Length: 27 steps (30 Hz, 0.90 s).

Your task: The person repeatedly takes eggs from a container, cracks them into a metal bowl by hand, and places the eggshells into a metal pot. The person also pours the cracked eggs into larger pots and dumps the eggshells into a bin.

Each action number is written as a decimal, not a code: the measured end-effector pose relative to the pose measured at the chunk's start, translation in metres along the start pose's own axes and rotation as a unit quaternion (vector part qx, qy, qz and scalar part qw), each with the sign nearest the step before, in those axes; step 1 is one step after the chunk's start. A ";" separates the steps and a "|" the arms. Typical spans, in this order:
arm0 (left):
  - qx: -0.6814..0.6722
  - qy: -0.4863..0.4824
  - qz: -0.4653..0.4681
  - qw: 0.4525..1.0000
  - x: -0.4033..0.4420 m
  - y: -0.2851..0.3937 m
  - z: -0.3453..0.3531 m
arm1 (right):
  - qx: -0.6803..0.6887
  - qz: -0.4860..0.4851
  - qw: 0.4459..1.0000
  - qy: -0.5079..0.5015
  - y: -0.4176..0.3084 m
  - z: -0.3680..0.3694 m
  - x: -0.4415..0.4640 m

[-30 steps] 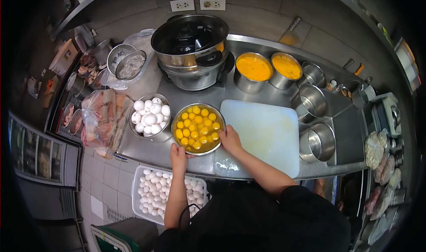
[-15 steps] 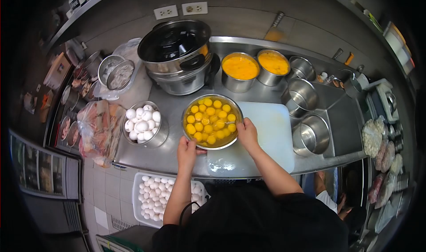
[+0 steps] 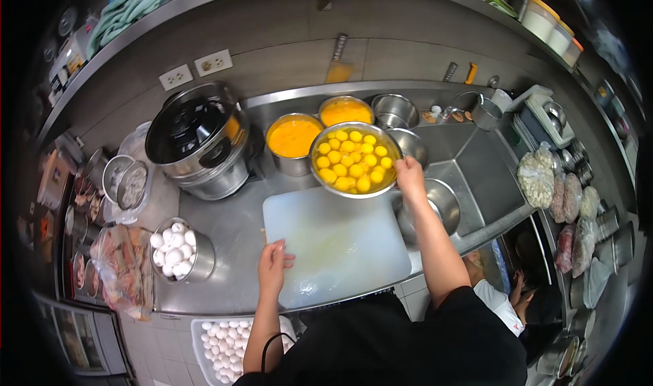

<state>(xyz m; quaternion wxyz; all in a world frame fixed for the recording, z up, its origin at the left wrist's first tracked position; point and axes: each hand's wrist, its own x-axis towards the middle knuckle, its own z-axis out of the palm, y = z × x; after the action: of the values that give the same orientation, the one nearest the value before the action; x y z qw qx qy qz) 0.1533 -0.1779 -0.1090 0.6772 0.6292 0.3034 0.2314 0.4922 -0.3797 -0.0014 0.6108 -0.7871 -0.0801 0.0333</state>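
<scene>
My right hand (image 3: 410,176) grips the right rim of a metal bowl (image 3: 355,160) full of raw eggs with whole yolks. The bowl hangs above the far edge of a white cutting board (image 3: 333,250), in front of the metal pots. Over the board's left edge, my left hand (image 3: 273,263) is off the bowl, fingers apart and holding nothing. Behind the bowl stand two pots of beaten egg, one on the left (image 3: 294,138) and one farther back (image 3: 345,110). A metal pot of white eggs (image 3: 178,251) is to the left of the board.
A large steel pot (image 3: 197,141) stands at the back left. Beside the sink (image 3: 469,175) are an empty metal pot (image 3: 435,209) and others. Bagged meat (image 3: 121,267) lies at the far left. Below sits a tub of eggs (image 3: 224,345). Another person's sleeve (image 3: 498,304) shows at lower right.
The bowl of eggs has moved right and away from me, over the board's far side. My left hand has let go of it; my right hand still holds it. The view has turned right.
</scene>
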 end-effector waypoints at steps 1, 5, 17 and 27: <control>-0.002 0.017 0.000 1.000 -0.007 -0.003 -0.003 | -0.030 -0.014 0.999 0.010 -0.009 -0.013 0.011; 0.012 0.128 0.009 0.992 -0.031 -0.031 -0.027 | -0.025 -0.051 0.996 0.073 0.007 -0.053 0.083; 0.046 0.379 0.016 0.924 -0.118 -0.048 -0.059 | -0.020 -0.027 0.988 0.148 0.034 -0.121 0.234; 0.115 0.408 -0.011 0.906 -0.154 -0.071 -0.045 | -0.201 -0.016 0.963 0.181 0.055 -0.139 0.315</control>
<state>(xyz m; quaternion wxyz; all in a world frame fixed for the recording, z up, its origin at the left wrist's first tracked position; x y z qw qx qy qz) 0.0082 -0.2600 -0.1619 0.4198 0.5501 0.5847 0.4234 0.8284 -0.4729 -0.0050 0.4446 -0.8852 0.0145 -0.1361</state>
